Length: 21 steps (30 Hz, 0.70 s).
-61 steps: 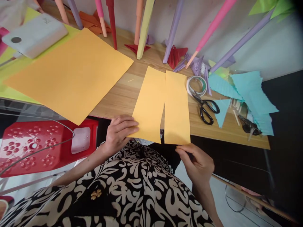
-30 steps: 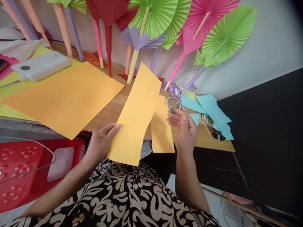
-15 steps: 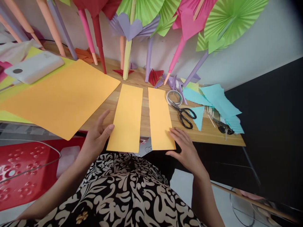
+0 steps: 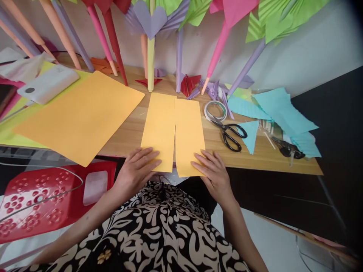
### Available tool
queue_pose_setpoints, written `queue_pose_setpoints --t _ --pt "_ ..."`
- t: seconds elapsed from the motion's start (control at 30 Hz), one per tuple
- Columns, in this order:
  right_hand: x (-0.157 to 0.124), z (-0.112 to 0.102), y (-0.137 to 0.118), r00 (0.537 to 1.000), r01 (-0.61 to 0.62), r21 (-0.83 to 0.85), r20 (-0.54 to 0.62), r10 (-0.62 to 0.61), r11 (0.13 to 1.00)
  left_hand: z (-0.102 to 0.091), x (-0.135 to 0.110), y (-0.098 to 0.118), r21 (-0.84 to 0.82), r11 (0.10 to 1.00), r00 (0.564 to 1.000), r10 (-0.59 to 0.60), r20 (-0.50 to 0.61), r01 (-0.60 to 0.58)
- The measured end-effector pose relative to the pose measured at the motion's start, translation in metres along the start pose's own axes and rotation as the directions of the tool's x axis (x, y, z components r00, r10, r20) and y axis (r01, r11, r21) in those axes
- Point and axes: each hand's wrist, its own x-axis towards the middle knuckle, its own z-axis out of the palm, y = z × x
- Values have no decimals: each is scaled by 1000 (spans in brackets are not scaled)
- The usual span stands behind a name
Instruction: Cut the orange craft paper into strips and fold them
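Note:
Two long orange paper strips lie side by side on the wooden table (image 4: 133, 132), their near ends overhanging its front edge. My left hand (image 4: 137, 170) rests flat, fingers stretched out, on the near end of the left strip (image 4: 160, 126). My right hand (image 4: 214, 172) lies flat with fingers spread on the near end of the right strip (image 4: 188, 130). The strips touch at the far end and part slightly towards me. Neither hand grips anything.
A large orange sheet (image 4: 82, 113) covers the table's left over yellow-green paper. Black scissors (image 4: 231, 136) and a tape roll (image 4: 215, 109) lie right of the strips, beside teal paper pieces (image 4: 279, 113). Paper fan stems lean on the wall. A white device (image 4: 48, 83) sits far left; a red stool (image 4: 42, 196) stands below.
The paper, joined at the far end and lifted a second ago, was parted into two strips and laid down. Both hands have since slid the strips together and now press their near ends.

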Motion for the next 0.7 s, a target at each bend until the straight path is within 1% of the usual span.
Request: queue_pose_setpoints --t 0.1,0.17,0.27,0.37,0.4,0.43,0.47,0.5,0.53,0.57,0.6,0.63,0.67,0.7 --pt "2 9 -4 993 -30 43 -109 34 999 6 -1 -2 -45 999 997 -27 -77 23" --pt "4 13 -6 985 -58 65 -158 68 996 6 0 -3 -60 998 996 -32 -87 27" --pt "5 17 -9 973 -97 105 -198 116 990 5 2 -1 -64 998 995 -34 -97 28" --pt "6 19 -14 956 -183 194 -196 220 964 4 2 0 -53 998 995 -45 -91 40" --pt "6 19 -16 932 -241 251 -209 295 938 5 2 0 -51 998 995 -48 -90 43" --pt "7 18 -17 882 -317 328 -242 404 890 5 2 0 -52 998 995 -50 -90 45" --pt "9 17 -18 791 -392 429 -295 536 814 5 1 0 -58 997 994 -51 -94 46" --pt "11 14 -19 663 -435 556 -334 670 708 5 1 0 -66 997 994 -52 -99 45" --pt "14 11 -19 524 -430 689 -336 783 583 6 0 0 -73 996 993 -53 -103 46" --pt "17 7 -18 409 -380 804 -296 863 457 6 0 -1 -80 996 993 -53 -106 44" --pt "20 3 -17 345 -307 888 -232 910 343 6 0 -1 -85 995 993 -52 -105 43" --pt "22 -1 -15 326 -236 939 -167 930 252 6 -1 -1 -86 995 993 -49 -104 40" --pt "24 -4 -13 330 -188 965 -113 937 183 7 -1 -2 -85 996 994 -43 -104 34" --pt "25 -6 -11 332 -163 976 -80 940 141 7 -1 -3 -83 996 994 -36 -104 28"
